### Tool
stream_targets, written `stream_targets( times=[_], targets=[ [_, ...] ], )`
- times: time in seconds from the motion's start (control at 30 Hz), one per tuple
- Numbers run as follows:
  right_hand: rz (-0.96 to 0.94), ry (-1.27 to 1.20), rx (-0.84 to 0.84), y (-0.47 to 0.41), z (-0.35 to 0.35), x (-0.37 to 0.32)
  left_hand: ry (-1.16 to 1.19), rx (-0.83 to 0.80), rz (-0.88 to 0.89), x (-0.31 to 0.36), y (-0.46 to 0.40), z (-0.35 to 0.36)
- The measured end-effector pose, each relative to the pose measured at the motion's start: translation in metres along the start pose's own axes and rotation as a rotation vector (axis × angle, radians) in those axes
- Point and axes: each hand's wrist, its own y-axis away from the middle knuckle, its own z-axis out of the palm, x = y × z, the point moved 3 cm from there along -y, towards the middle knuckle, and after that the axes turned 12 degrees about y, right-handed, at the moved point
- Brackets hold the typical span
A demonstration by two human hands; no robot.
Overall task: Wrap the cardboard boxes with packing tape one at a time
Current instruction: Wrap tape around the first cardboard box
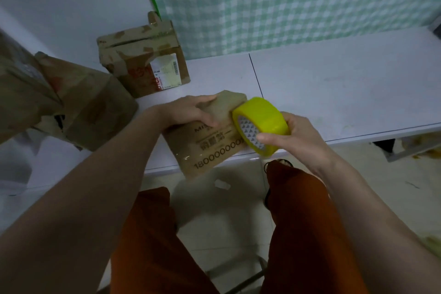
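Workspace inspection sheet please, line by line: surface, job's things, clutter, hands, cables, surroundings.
Surface: white table, a seam line across the top.
Job's things: flat cardboard box overhanging the table's near edge; yellow tape roll against its right side.
Clutter: labelled box at the back; crumpled boxes stacked at the left.
Hands: left hand holds the flat box's far end; right hand has its grip on the roll.
Cables: nothing seen.
Surroundings: green checked curtain, tiled floor, paper scrap on it.
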Motion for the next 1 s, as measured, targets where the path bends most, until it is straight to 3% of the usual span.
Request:
stream_targets(
  times=[0.07, 0.2, 0.37, 0.57, 1.0],
  targets=[
    [-0.027, -0.017, -0.017, 0.002, 0.003, -0.003, 0.009, 0.065, 0.063, 0.007, 0.004, -0.003],
    [-0.055, -0.064, 0.032, -0.011, 0.024, -0.023, -0.569, 0.426, 0.218, 0.025, 0.015, 0.019],
    [-0.109, -0.115, 0.055, -0.03, 0.042, -0.052, -1.059, 0.588, 0.09, -0.018, 0.014, 0.061],
    [-0.036, -0.128, 0.139, -0.043, 0.046, -0.063, -0.948, 0.644, 0.102, -0.017, -0.007, 0.041],
    [0.294, 0.082, 0.07, -0.005, 0.049, -0.009, -0.838, 0.442, 0.153, -0.021, -0.022, 0.018]
  ],
)
